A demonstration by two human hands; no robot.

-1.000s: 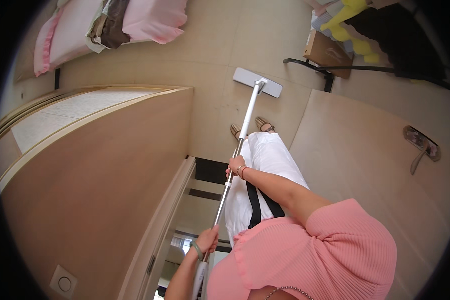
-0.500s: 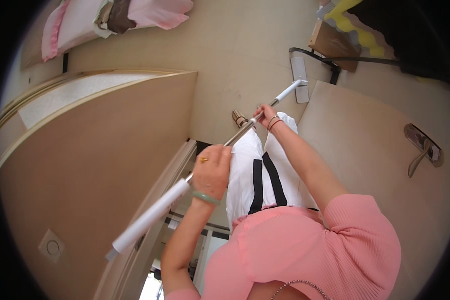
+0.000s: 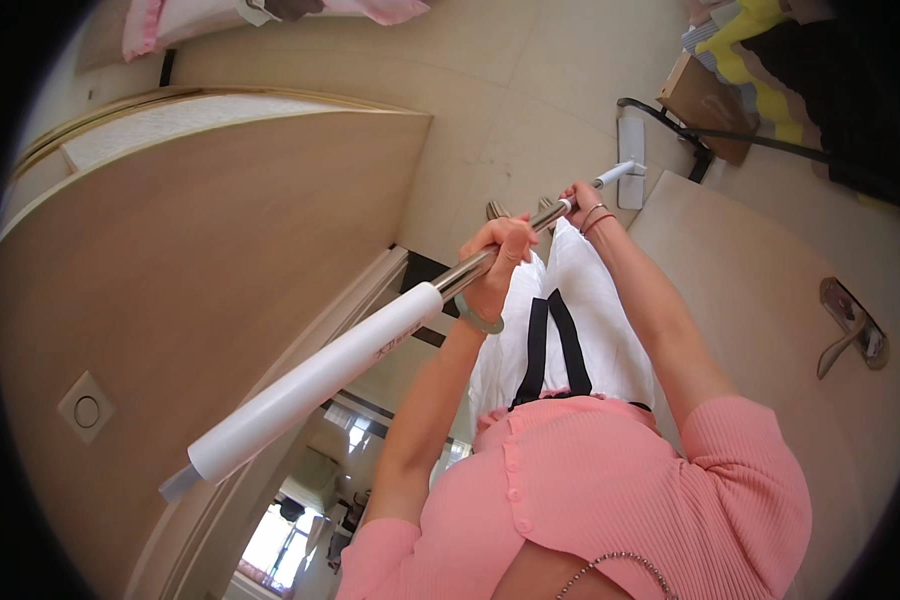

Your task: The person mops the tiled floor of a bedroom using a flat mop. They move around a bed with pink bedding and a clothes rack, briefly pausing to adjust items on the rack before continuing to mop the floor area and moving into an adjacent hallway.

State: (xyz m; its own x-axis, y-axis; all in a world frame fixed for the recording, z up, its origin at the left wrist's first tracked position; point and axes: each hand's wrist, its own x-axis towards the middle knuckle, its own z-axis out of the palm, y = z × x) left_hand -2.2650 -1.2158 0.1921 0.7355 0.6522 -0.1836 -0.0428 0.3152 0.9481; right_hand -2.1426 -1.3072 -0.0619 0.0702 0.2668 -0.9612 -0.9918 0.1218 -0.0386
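A flat mop (image 3: 315, 382) with a white and metal handle runs slantwise across the view, from lower left to upper right. My left hand (image 3: 497, 255), with a green bangle at its wrist, is closed round the metal part of the handle just beyond the thick white grip. Farther along, my right hand (image 3: 582, 202) wraps the handle near the white lower section. The flat pale mop head (image 3: 630, 185) lies on the floor (image 3: 530, 90), close to a black curved metal bar (image 3: 660, 112).
A door (image 3: 740, 270) with a metal lever handle (image 3: 852, 325) stands at my right. To the left is a wooden panel (image 3: 250, 210) with a round fixture (image 3: 86, 412). A brown box (image 3: 708, 100) and patterned fabric (image 3: 745, 45) are at far right; pink fabric lies far left.
My left hand has moved up and to the right along with the mop handle, whose white grip now looks larger and nearer. The whole view has shifted slightly; both hands keep their hold.
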